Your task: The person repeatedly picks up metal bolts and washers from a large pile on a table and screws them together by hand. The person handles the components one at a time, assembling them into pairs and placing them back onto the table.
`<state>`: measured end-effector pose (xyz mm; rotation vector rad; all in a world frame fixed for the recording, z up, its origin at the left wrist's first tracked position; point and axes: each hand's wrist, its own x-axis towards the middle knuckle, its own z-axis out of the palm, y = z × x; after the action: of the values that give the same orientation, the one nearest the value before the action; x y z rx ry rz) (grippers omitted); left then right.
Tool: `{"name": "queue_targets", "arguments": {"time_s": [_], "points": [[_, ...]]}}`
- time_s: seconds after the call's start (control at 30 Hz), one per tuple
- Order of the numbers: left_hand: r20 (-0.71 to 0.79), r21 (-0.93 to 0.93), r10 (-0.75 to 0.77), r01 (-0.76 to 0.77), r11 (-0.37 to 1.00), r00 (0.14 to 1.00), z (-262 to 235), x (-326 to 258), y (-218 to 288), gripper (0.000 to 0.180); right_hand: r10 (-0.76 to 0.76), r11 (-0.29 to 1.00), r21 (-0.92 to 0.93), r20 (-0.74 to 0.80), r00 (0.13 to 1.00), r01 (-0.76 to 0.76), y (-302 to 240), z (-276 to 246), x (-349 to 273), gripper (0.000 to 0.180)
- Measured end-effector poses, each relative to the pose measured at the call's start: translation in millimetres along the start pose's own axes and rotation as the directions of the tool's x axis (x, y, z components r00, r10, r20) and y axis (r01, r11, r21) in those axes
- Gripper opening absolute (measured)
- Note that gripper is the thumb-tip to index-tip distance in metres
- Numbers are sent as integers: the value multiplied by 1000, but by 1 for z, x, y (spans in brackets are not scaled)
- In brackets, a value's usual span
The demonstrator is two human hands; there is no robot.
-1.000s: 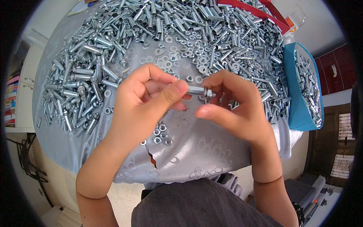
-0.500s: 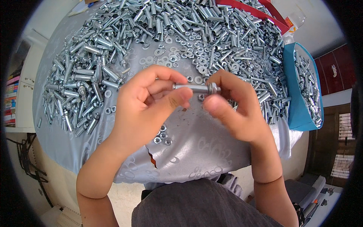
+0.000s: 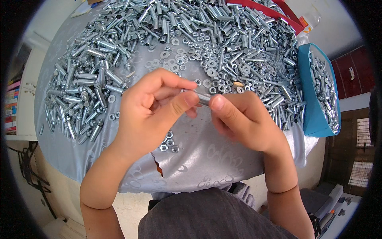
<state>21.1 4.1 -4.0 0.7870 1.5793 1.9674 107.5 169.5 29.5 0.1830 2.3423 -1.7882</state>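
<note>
My left hand [image 3: 153, 111] and my right hand [image 3: 242, 119] meet over the near middle of the table and together pinch one silver bolt [image 3: 202, 97]. The bolt lies level between my left thumb and forefinger, and its right end is covered by my right thumb and fingers. Whether a nut or washer sits on it is hidden by the fingers. A few loose nuts [image 3: 168, 143] lie on the cloth just under my left hand.
A grey patterned cloth [image 3: 199, 163] covers the table. Heaps of silver bolts and sleeves [image 3: 83, 95] fill the left and far side, with washers and nuts [image 3: 187, 59] in the middle. A blue tray [image 3: 314, 115] at the right holds more bolts.
Both hands have risen slightly, and my right hand has slid over the bolt's right end, hiding the nut that showed there before.
</note>
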Motion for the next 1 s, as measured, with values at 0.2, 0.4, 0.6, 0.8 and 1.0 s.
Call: {"name": "queue_targets", "arguments": {"time_s": [0.2,0.4,0.6,0.8,1.0], "points": [[0,-49,-170,169,984,985,-3,3,5,16,-637,574,-677,-15,770,462,18,-1,10,32],[15,-126,-193,194,973,981,-3,5,7,14,-317,903,-339,-114,941,263,11,8,2,35],[-14,-82,-176,174,981,984,-4,5,4,13,-57,998,-5,-104,993,57,11,12,4,38],[-222,-374,-225,130,918,949,-28,16,1,20,-17,966,250,-195,981,66,6,9,4,36],[-393,-790,-34,-319,524,919,-107,24,26,36,-26,883,442,-290,957,158,2,2,2,33]]}}
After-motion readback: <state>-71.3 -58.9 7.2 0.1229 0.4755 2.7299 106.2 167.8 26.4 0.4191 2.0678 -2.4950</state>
